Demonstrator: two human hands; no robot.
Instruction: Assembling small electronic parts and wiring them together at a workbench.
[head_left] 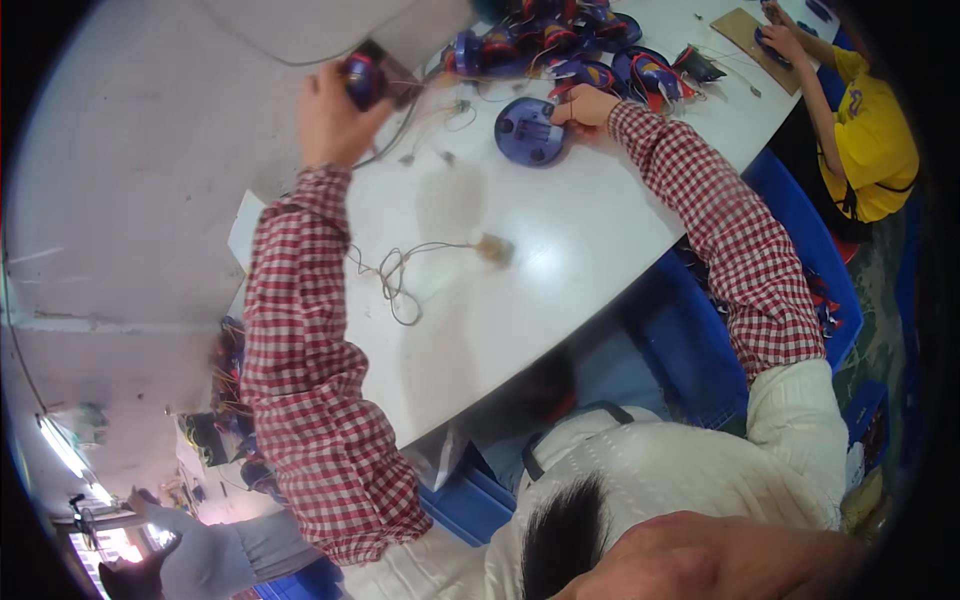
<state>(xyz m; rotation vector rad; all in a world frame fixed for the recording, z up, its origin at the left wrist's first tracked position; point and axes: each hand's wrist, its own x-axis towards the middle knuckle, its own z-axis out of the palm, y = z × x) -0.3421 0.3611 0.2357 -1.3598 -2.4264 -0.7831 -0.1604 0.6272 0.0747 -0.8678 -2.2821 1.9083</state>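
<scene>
At the far left of the white table (560, 240), my left hand (335, 112) is closed round a small dark-blue, shiny rounded part (363, 80). It is raised by a dark box-like fixture (398, 70) near the wall; whether the part touches it I cannot tell. My right hand (588, 108) pinches the right edge of a round blue plastic housing (529, 132), which shows slots and dark round feet. Thin wires (455, 110) with small connectors trail between my hands. Nearer me lies a looped cable (395, 280) with a pale, blurred plug end (493, 250).
Blue housings with red wires (540, 45) are heaped along the far side of the table. A co-worker in yellow (870, 140) handles a blue part over a brown board (755, 48) at far right. Blue bins (690, 340) stand below the near table edge.
</scene>
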